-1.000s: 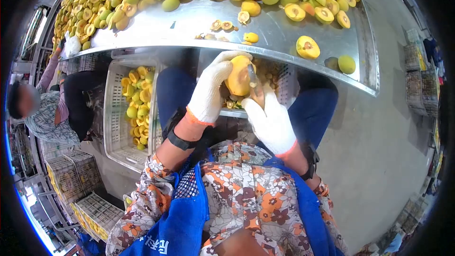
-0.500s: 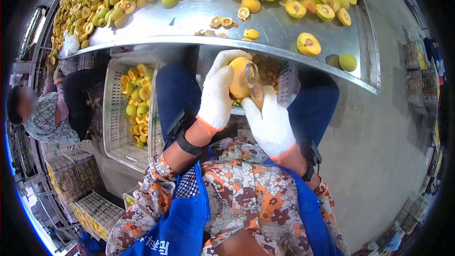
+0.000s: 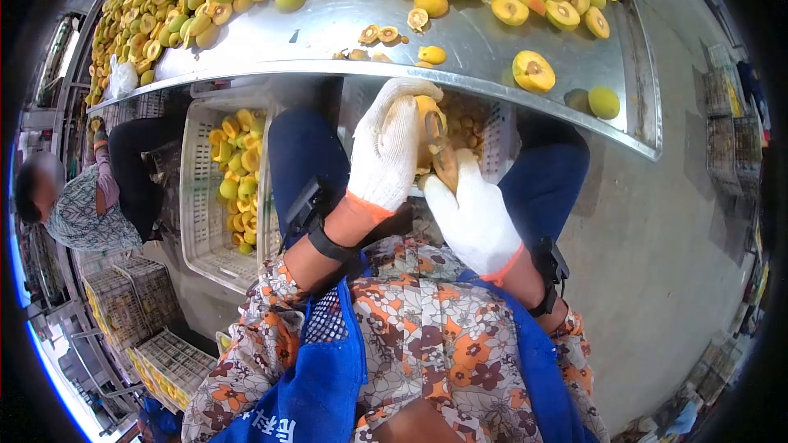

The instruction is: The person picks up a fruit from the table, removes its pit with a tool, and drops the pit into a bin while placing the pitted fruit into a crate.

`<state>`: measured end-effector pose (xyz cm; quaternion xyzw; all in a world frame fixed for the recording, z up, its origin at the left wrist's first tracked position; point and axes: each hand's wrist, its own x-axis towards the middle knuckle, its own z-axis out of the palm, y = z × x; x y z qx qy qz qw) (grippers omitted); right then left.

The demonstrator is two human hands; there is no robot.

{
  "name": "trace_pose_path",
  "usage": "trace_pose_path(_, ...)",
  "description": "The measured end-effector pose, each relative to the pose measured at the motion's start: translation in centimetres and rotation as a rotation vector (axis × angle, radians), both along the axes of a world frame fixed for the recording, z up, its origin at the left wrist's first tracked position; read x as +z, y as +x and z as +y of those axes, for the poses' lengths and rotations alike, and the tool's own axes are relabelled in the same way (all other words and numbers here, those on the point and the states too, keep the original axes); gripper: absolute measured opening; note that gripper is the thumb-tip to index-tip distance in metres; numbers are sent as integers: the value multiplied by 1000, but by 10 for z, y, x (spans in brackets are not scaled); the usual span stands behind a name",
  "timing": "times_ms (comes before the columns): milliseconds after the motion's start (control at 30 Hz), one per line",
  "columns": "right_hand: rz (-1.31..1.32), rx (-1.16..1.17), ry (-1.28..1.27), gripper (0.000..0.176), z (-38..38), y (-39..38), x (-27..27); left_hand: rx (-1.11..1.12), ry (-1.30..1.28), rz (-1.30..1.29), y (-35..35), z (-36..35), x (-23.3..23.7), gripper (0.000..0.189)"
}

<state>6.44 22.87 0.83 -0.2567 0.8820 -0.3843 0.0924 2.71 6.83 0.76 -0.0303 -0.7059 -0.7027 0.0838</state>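
My left hand (image 3: 384, 143), in a white knit glove, is closed around a halved yellow fruit that looks like a peach (image 3: 427, 108). Most of that half is hidden by the glove. In my right hand (image 3: 474, 217), also gloved, is a pitting knife (image 3: 444, 166) with a brownish handle and a curved metal loop at its tip. The loop sits against the fruit's cut face. Both hands are just in front of the metal table's edge, over a white crate (image 3: 497, 135) holding brownish pieces.
A metal table (image 3: 271, 41) bears a large heap of halved yellow-green fruit (image 3: 189, 0). One cut half (image 3: 533, 71) and a green one (image 3: 603, 102) lie near its right edge. Left of my legs stands a white crate (image 3: 193, 189) of fruit halves. Another person (image 3: 90, 205) sits farther left.
My left hand has turned and tilted the fruit, so less of it shows. The knife's loop has shifted slightly, still at the fruit, and my right wrist has moved a little to the right.
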Motion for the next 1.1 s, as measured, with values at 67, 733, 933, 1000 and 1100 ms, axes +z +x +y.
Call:
trace_pose_path(67,-183,-117,-43,31,-8,0,13,32,-18,54,-1,-1,-1,31)
trace_pose_path(733,-510,64,-274,30,17,-15,-17,-481,380,-470,-34,-22,-8,62)
trace_pose_path(933,-773,-218,-257,38,4,-7,-12,-186,119,-273,-11,-6,-17,42)
trace_pose_path(1000,-848,-172,-407,38,5,-3,-11,-131,118,-274,-2,2,-12,37)
trace_pose_path(1100,-943,-200,-482,36,0,3,-5,-25,-90,-180,7,11,-9,34)
